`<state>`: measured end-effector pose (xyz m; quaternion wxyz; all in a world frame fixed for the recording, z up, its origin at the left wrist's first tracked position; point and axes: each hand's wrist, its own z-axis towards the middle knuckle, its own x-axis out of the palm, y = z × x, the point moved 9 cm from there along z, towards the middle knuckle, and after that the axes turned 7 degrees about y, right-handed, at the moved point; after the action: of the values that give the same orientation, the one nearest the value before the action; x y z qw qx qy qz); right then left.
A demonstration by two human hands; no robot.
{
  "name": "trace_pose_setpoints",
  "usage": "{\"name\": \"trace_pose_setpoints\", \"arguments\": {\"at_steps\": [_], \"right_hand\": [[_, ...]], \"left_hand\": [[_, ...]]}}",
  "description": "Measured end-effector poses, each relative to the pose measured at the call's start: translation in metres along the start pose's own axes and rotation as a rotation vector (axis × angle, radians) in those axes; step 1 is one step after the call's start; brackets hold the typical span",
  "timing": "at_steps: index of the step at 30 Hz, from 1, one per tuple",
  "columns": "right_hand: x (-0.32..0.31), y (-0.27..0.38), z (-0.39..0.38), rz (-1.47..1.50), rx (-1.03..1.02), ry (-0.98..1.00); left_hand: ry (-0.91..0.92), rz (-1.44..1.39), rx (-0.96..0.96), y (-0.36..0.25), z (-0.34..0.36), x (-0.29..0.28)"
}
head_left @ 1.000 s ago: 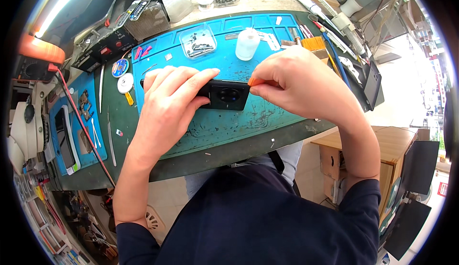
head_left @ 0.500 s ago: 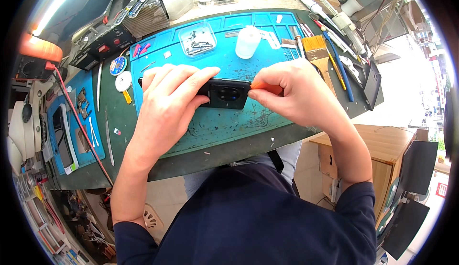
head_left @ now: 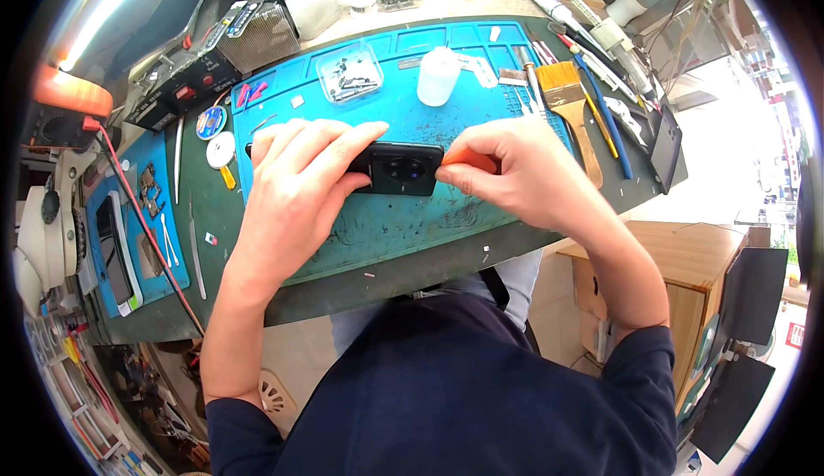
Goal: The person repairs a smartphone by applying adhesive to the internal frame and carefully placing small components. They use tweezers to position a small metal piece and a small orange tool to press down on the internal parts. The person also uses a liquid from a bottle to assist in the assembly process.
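Note:
A black smartphone point(head_left: 403, 169) is held on its side above the blue work mat point(head_left: 390, 236), its camera bump facing me. My left hand point(head_left: 300, 180) is closed round the phone's left part, fingers over the upper edge and thumb below. At the phone's right end, my right hand point(head_left: 506, 167) pinches a thin orange piece point(head_left: 472, 161), which looks like a plastic pick; its tip meets the phone's edge. Most of the orange piece is hidden by my fingers. Beyond the phone stand a white plastic bottle point(head_left: 439, 77) and a clear tub of small metal parts point(head_left: 350, 72).
Right of the mat lie a wide brush point(head_left: 562, 90), a blue stick tool point(head_left: 603, 115) and a dark phone panel point(head_left: 666, 150). On the left are solder reels point(head_left: 221, 150), a second phone point(head_left: 116, 248), a red cable point(head_left: 142, 218) and a multimeter point(head_left: 64, 124).
Both hands and the phone have shifted slightly left. The right hand's grip has turned a little, and more of the orange piece now shows between its fingers.

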<state>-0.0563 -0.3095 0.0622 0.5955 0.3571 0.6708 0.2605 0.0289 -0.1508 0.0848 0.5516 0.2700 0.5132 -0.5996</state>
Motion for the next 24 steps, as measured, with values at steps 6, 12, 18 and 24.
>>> {"name": "trace_pose_setpoints", "arguments": {"at_steps": [6,12,18,24], "right_hand": [[0.003,-0.012,-0.018,0.151,-0.054,-0.206],[0.015,-0.020,-0.018,0.259,0.092,-0.155],[0.000,0.017,-0.013,-0.220,-0.203,-0.196],[-0.006,0.032,-0.003,-0.411,-0.326,-0.068]], "left_hand": [[0.003,-0.007,0.008,0.000,0.002,-0.001],[0.005,-0.017,0.000,0.001,0.001,-0.001],[-0.001,-0.021,-0.002,0.000,0.001,-0.002],[-0.001,-0.022,-0.001,0.000,0.001,-0.001]]}}
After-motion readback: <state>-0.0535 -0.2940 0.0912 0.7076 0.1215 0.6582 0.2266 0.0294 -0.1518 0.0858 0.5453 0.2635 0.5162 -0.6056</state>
